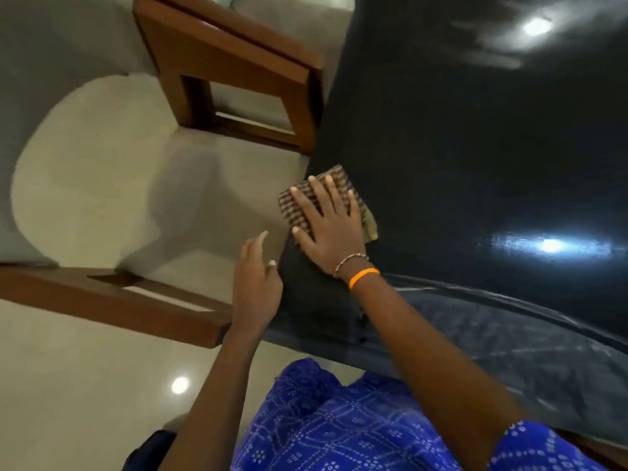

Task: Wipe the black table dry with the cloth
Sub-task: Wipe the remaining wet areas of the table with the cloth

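Note:
The black table fills the right half of the view, glossy, with ceiling lights mirrored in it. A folded purple-and-tan checked cloth lies at the table's left edge. My right hand presses flat on the cloth with fingers spread; the wrist carries an orange band and a bead bracelet. My left hand hovers just off the table's near left corner, fingers loosely curled and apart, holding nothing. Streaky marks show on the table's near rim at the lower right.
A wooden chair stands against the table's left side, farther back. Another wooden chair sits at the left, near the table corner. Shiny beige floor tiles spread between them. My blue patterned garment is at the bottom.

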A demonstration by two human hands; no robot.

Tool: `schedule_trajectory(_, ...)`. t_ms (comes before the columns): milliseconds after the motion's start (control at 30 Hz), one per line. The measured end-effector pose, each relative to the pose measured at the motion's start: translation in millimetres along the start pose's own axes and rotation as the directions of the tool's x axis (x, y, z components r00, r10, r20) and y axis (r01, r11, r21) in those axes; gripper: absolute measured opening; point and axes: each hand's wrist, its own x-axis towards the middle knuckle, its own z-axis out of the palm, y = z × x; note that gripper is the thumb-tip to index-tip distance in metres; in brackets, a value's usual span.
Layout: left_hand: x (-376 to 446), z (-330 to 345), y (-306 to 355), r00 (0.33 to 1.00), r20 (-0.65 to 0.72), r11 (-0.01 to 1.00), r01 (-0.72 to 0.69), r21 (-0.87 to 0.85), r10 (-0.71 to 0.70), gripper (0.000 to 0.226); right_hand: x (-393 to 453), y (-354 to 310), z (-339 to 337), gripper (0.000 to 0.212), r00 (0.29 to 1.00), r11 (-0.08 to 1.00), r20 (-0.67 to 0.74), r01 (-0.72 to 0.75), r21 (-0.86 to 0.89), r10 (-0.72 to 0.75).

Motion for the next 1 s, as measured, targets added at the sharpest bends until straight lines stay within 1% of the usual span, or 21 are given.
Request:
schedule_trajectory(100,9.3,-7.1,-18.3,0.997,0.070,0.998,0.028,-0.049,-0.024,0.039,31.1,17.1,-7.2,0.063,1.000,0.999,-0.012,0.002,-0.032,-0.002)
schedule_trajectory(200,14.9,-8.8,-26.7,0.987,0.161,0.989,0.053,-0.136,-0.030,0.035,64.7,30.3,-11.7,0.061,0.998,0.995,-0.010,-0.055,-0.080,0.055)
schedule_trajectory(267,15.4,-9.6,-26.6,0.981,0.193,0.984,0.045,-0.171,-0.012,0.034,79.6,35.2,-15.0,0.061,0.997,0.993,0.000,-0.081,-0.087,0.081)
schedule_trajectory(400,11.7,-14.7,-23.1,0.985,0.174,0.976,0.030,-0.217,0.009,0.039,79.3,29.0,-14.6,0.061,0.995,0.991,-0.013,-0.099,-0.092,0.098)
schedule_trajectory(533,0.5,-16.3,-16.0,0.996,0.080,0.960,0.056,-0.274,-0.036,0.048,37.8,2.2,-4.1,0.063,0.997,0.994,-0.006,-0.082,-0.076,0.082)
schedule_trajectory(567,-1.9,-15.2,-14.2,0.998,0.043,0.964,0.058,-0.261,-0.049,0.050,23.2,-6.8,0.2,0.063,0.998,0.995,0.003,-0.060,-0.079,0.060)
schedule_trajectory(633,-8.3,-12.4,-9.9,0.997,-0.043,0.983,0.051,-0.178,-0.060,0.051,-8.1,-26.0,9.1,0.063,1.000,0.998,0.016,-0.003,-0.067,0.004)
schedule_trajectory(700,-14.4,-8.0,-2.6,0.994,-0.102,0.993,0.023,-0.112,-0.034,0.050,-34.3,-38.9,14.8,0.061,0.998,0.997,0.033,0.052,-0.052,-0.051)
schedule_trajectory(800,-25.9,2.6,12.1,0.997,-0.080,0.997,-0.025,-0.069,0.019,0.046,-55.5,-32.9,13.2,0.059,0.993,0.994,0.068,0.102,-0.042,-0.099)
schedule_trajectory(900,-41.3,17.9,27.4,0.997,-0.031,0.997,-0.068,-0.021,0.067,0.044,-72.6,0.4,3.8,0.059,0.997,0.998,0.045,0.065,-0.013,-0.064)
schedule_trajectory(1000,-63.0,37.0,43.0,0.988,0.024,0.988,-0.152,-0.004,0.152,0.046,-99.2,53.3,-12.0,0.063,0.997,0.996,-0.007,-0.078,-0.047,0.078)
